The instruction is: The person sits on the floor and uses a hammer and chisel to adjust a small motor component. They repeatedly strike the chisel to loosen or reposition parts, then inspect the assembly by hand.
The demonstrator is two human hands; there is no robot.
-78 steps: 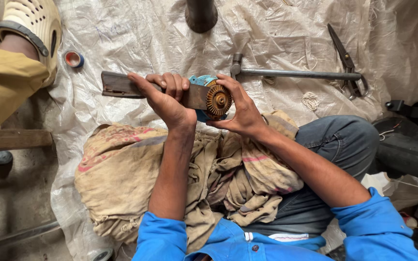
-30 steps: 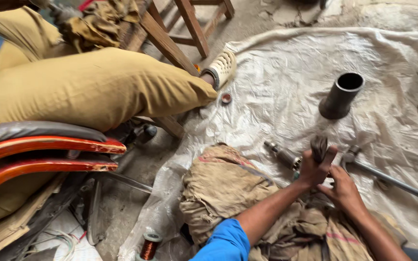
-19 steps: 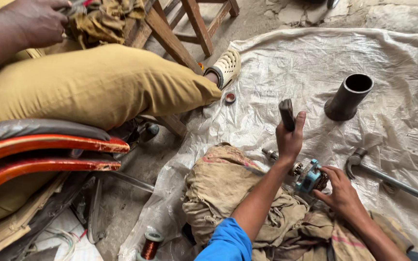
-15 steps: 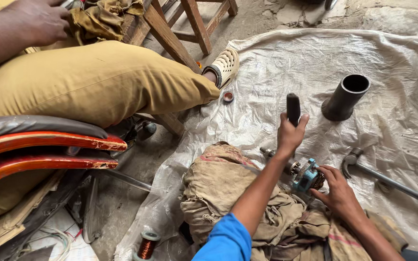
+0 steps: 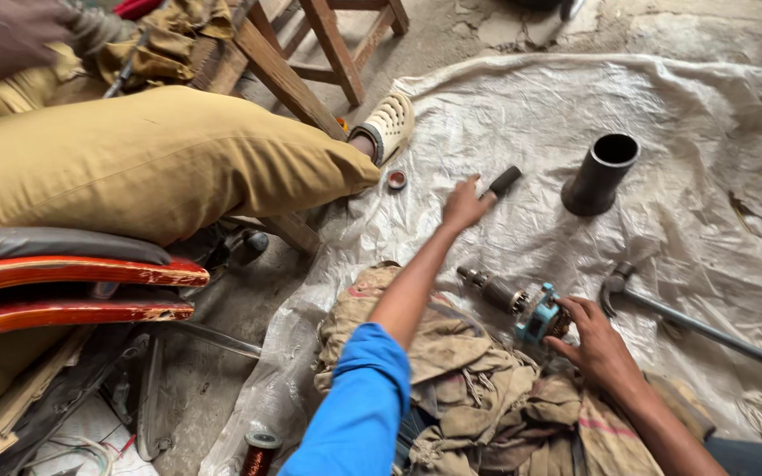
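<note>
On the sheet (image 5: 663,106), the pipe section (image 5: 600,174) stands toward the far edge; the geared shaft (image 5: 518,304) lies at its near edge, beside the cloth (image 5: 478,388); a small cap (image 5: 396,180) sits by the left edge.

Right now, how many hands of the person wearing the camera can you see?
2: the left hand holds a dark handle over the sheet; the right hand grips the blue tool.

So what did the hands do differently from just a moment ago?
The left hand swung its dark handle from upright, raised over the sheet, down and away towards the small red cap; the fingers hold it as before. The right hand stayed on the blue tool part in the lap. The black pipe, the hammer and the other person's leg did not move.
</note>
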